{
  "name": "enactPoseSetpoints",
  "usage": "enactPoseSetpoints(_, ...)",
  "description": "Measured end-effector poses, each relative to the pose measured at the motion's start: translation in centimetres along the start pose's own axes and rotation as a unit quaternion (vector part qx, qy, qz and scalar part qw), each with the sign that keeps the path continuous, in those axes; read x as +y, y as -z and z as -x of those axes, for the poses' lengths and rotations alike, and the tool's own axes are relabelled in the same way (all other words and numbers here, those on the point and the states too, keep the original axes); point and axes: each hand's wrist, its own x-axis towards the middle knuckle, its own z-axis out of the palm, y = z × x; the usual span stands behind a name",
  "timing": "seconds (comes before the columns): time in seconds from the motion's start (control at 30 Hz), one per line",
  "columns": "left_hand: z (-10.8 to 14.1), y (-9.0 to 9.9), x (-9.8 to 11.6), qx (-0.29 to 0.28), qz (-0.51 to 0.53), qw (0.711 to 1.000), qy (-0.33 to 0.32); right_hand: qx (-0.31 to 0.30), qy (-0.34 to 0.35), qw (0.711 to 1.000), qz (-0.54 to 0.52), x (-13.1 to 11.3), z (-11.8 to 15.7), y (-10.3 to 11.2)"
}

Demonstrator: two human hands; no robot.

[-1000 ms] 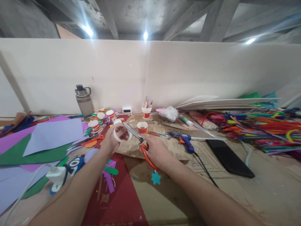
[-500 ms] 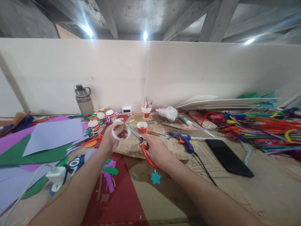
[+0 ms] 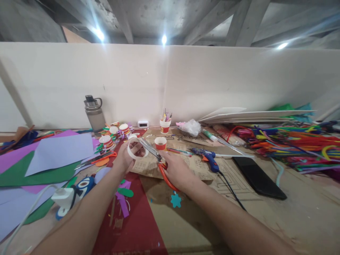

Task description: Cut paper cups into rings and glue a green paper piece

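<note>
A white paper ring (image 3: 130, 153) is held upright in my left hand (image 3: 126, 156), whose fingers show through its opening. My right hand (image 3: 175, 169) is closed round the red handles of a pair of scissors (image 3: 152, 148). The metal blades point up and left, with their tips at the ring's upper right edge; whether they touch it I cannot tell. Just beyond the scissors stands a small red and white paper cup (image 3: 160, 143). A blue flower-shaped cutout (image 3: 175, 200) lies below my right hand.
To the right lie a blue glue gun (image 3: 211, 160) with its cord, a black phone (image 3: 259, 177) and a heap of pipe cleaners (image 3: 294, 141). On the left are paper sheets (image 3: 61, 152), orange-handled scissors (image 3: 98, 159), decorated cups (image 3: 106, 142) and a bottle (image 3: 95, 115). A pen cup (image 3: 165, 126) stands behind.
The scissors and ring have shifted very slightly; the blades have tilted a little, with their tips still at the ring's edge. Everything else stays put.
</note>
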Motion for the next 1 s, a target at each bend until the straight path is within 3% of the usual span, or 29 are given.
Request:
enactPoseSetpoints(0.5, -0.22, 0.14, 0.54, -0.024, -0.009, 0.999, 0.033, -0.004, -0.005, 1.000, 0.010, -0.13, 0.10, 0.28)
enactPoseSetpoints(0.77, -0.29, 0.24, 0.81, 0.056, 0.005, 0.998, -0.023, -0.006, -0.003, 1.000, 0.000, -0.08, 0.05, 0.21)
enactPoseSetpoints(1.0, 0.10, -0.02, 0.13, 0.011, 0.003, 1.000, 0.007, 0.009, 0.000, 1.000, -0.011, 0.27, -0.02, -0.15)
